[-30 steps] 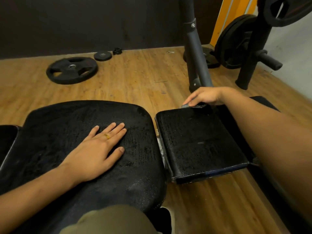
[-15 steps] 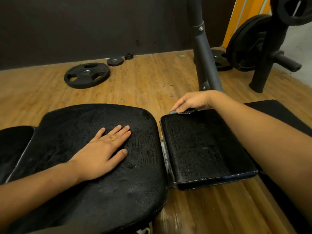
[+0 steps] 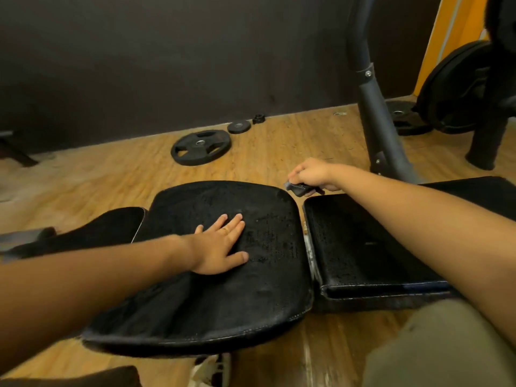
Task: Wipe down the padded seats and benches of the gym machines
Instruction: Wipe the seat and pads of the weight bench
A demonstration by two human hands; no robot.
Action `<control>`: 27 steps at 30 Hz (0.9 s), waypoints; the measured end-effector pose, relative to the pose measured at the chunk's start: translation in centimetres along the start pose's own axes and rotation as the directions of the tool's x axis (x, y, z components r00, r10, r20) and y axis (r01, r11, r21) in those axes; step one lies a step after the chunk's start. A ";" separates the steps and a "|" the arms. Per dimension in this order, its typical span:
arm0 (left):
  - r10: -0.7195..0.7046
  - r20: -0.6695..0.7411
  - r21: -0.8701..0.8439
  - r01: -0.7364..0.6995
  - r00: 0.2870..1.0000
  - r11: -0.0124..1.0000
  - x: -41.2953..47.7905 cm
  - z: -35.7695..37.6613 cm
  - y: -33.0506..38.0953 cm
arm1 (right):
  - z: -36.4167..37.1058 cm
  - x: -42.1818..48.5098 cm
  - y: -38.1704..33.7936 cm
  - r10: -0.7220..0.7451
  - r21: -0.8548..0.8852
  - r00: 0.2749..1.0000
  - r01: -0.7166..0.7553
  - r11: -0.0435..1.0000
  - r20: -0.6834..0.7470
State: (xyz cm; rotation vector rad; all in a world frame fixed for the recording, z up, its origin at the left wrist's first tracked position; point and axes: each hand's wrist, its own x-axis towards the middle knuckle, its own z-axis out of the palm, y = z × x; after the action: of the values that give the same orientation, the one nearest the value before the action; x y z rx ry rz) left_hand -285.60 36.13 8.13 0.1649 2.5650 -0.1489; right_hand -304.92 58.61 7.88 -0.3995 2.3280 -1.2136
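Both forearms are bare from the left hand (image 3: 220,247) and right hand (image 3: 312,174) back to where they leave view. A thin gold ring (image 3: 225,231) sits on one left finger. The person wears olive-khaki trousers (image 3: 435,344) and a pale, whitish shoe (image 3: 209,370), which is blurred.

Black textured seat pad (image 3: 223,297), dark grey cloth (image 3: 296,188), wood-grain floor (image 3: 92,177), yellow panel (image 3: 446,37)
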 end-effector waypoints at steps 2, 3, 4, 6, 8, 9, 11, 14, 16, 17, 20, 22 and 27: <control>-0.027 -0.124 -0.070 0.018 0.992 0.997 0.2 2.0 0.5 | 1.0 -0.2 0.1 0.004 0.017 0.999 -0.003 1.000 -0.043; -0.020 -0.186 -0.087 0.004 0.982 0.996 0.2 2.8 0.6 | 1.6 -0.2 0.2 -0.003 -0.013 0.997 0.002 1.000 -0.073; -0.009 -0.249 -0.101 -0.017 0.968 0.995 0.1 3.4 0.4 | 2.2 0.0 0.2 -0.015 -0.055 0.994 0.009 0.998 -0.108; -0.002 -0.336 -0.122 -0.042 0.942 0.992 0.1 4.0 0.3 | 2.9 0.1 0.6 -0.023 -0.090 0.982 0.006 0.996 -0.187; -0.003 -0.362 -0.156 -0.057 0.932 0.986 0.2 4.3 0.0 | 3.5 0.6 1.0 -0.016 -0.082 0.969 -0.004 0.997 -0.248; 0.009 -0.361 -0.168 -0.074 0.932 0.983 0.2 4.4 -0.2 | 3.7 1.1 1.1 -0.003 -0.065 0.965 -0.014 0.998 -0.262; 0.054 -0.353 -0.183 -0.126 0.934 0.975 0.2 4.1 -0.5 | 3.8 1.9 1.3 0.058 0.026 0.968 -0.053 0.998 -0.244; 0.066 -0.386 -0.226 -0.164 0.920 0.960 0.2 3.5 -4.0 | 3.6 2.9 0.5 0.180 0.128 0.973 -0.161 0.979 -0.145; 0.009 -0.415 -0.236 -0.117 0.910 0.965 -0.2 3.7 -7.5 | 3.4 2.7 -0.1 0.220 0.171 0.973 -0.206 0.964 -0.067; -0.011 -0.416 -0.228 -0.093 0.909 0.969 -0.2 3.9 -9.6 | 3.5 3.1 -0.5 0.233 0.196 0.972 -0.222 0.955 -0.031; 0.004 -0.416 -0.216 -0.103 0.909 0.971 -0.6 5.3 -14.4 | 4.3 4.4 -1.2 0.227 0.303 0.973 -0.229 0.925 0.043; 0.017 -0.450 -0.272 -0.155 0.893 0.950 -0.6 6.2 -15.7 | 5.0 5.8 -1.5 0.200 0.384 0.976 -0.216 0.898 0.081; 0.002 -0.520 -0.322 -0.198 0.854 0.926 -0.1 6.9 -15.9 | 6.1 8.9 -3.3 0.188 0.313 0.964 -0.240 0.919 0.190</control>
State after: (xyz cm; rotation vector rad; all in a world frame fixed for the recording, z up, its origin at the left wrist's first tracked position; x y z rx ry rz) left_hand -284.23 19.42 3.54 0.2214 3.0458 0.4813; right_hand -308.95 48.43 5.14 -0.1106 1.9274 -1.3806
